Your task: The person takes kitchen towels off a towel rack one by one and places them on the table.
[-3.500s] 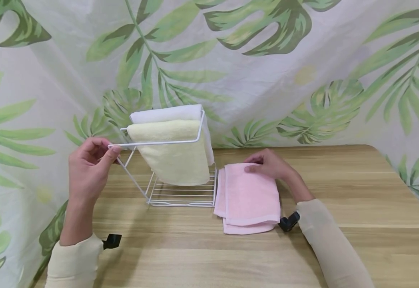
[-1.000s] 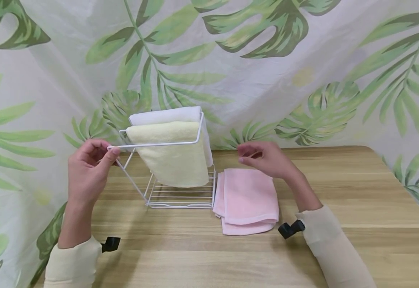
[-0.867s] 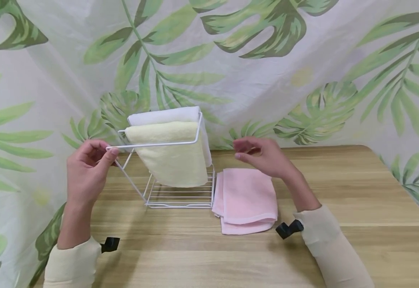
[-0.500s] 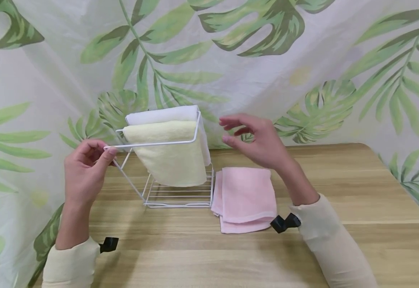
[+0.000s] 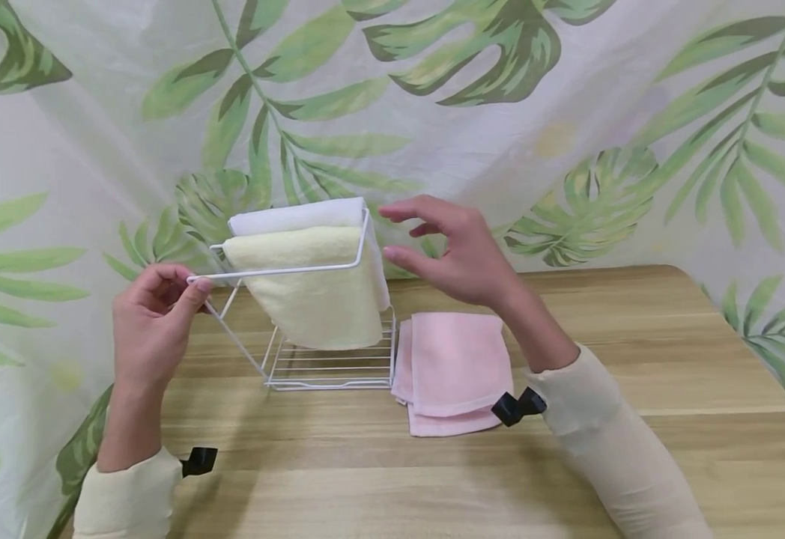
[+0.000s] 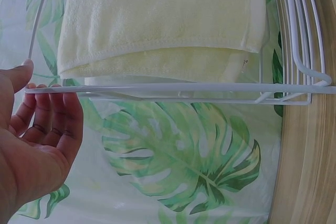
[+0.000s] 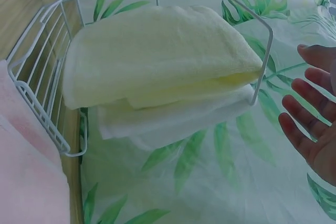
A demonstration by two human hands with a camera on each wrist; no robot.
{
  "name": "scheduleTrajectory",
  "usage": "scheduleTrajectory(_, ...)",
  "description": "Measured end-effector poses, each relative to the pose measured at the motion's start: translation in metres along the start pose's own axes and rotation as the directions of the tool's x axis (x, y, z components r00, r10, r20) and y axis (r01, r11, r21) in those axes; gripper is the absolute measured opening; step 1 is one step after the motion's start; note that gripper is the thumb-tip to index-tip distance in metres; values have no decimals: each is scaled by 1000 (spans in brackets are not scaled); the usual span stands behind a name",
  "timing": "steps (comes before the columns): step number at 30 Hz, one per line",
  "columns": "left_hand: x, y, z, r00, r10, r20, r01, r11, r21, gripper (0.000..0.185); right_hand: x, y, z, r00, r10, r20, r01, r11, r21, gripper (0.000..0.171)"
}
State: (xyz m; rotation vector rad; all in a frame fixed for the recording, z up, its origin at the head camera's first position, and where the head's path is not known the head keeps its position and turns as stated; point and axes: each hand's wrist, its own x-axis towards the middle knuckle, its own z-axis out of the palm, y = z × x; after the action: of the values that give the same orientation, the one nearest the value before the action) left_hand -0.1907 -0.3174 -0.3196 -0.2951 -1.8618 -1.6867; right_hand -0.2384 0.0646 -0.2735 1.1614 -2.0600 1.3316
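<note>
A white wire rack [image 5: 328, 372] stands on the wooden table [image 5: 635, 359] with a pale yellow towel [image 5: 314, 292] and a white towel [image 5: 294, 215] draped over its rails. My left hand [image 5: 190, 288] pinches the left corner of the rack's front rail [image 6: 184, 88]; the left wrist view shows the thumb above the wire and the fingers below it. My right hand [image 5: 411, 232] hovers open beside the rack's upper right end and touches nothing. In the right wrist view its spread fingers [image 7: 310, 103] are apart from the yellow towel [image 7: 157, 51]. A folded pink towel [image 5: 456, 363] lies right of the rack.
A leaf-print curtain [image 5: 568, 112] hangs close behind the table and along both sides. The table's right half and its front strip are bare wood. A small black camera mount [image 5: 517, 408] sits on each wrist.
My right hand has lifted off the pink towel and moved up and left to the rack's upper right end. The left hand keeps its pinch on the front rail.
</note>
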Motion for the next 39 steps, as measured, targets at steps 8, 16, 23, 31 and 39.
scheduleTrajectory(8, -1, -1, 0, 1000, -2, 4, 2, 1000, 5, 11, 22, -7, 7, 1000, -20, 21, 20, 1000, 10, 42)
scheduleTrajectory(16, -1, -2, -1, 1000, -10, 6, 10, 1000, -16, 11, 40, -11, 20, 995, 43, 95, -51, 995, 86, 44)
scheduleTrajectory(23, -1, -2, -2, 1000, -2, 15, 2, 1000, 8, 11, 50, -10, 27, 989, 54, 139, -63, 996, 65, 46)
scheduleTrajectory(31, -1, -1, -3, 1000, -1, 10, 1, 1000, 20, 10, 65, -5, 39, 970, 101, 219, -107, 994, 14, 49)
scheduleTrajectory(39, -1, -1, -2, 1000, 6, 20, -6, 1000, 17, 12, 78, -6, 49, 933, 149, 327, -161, 987, 10, 52)
